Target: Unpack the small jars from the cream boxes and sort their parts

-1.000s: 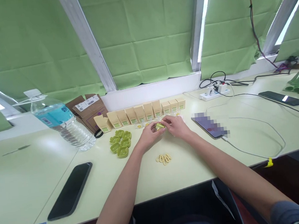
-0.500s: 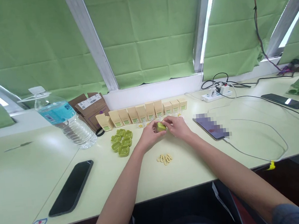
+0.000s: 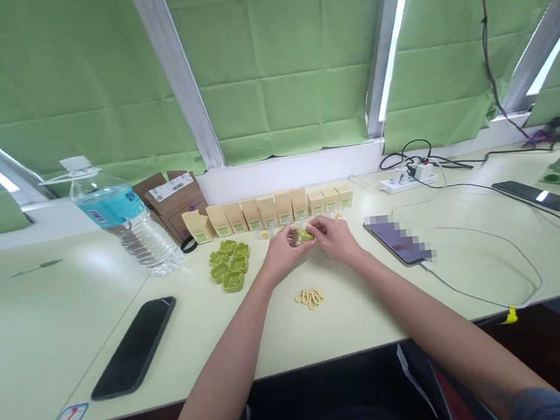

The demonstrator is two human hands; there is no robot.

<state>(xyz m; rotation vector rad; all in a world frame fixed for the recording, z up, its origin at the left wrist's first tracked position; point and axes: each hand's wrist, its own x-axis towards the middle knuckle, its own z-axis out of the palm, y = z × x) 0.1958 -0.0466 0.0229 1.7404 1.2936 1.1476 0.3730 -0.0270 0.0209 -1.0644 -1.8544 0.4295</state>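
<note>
In front of the row of small boxes, my left hand (image 3: 284,254) and my right hand (image 3: 335,236) meet around a small green cup-like piece (image 3: 304,235). The left fingers and thumb wrap its near and left sides, while my right fingertips pinch its right edge. Part of the piece is hidden by the fingers. To the left lies a cluster of several green shaped cups (image 3: 233,281) with open tops. Nearer to me, between my forearms, is a small heap of pale yellow loops (image 3: 310,298).
Several cream boxes (image 3: 267,212) line the back, with small clear items (image 3: 265,235) before them. A water bottle (image 3: 127,223) and a cardboard box (image 3: 174,206) stand at left. Phones (image 3: 134,349) lie on both sides, and a white cable (image 3: 483,289) crosses the right.
The green piece has turned in my fingers and now shows a flatter, paler side. Both hands remain at nearly the same place. The camera view has shifted slightly.
</note>
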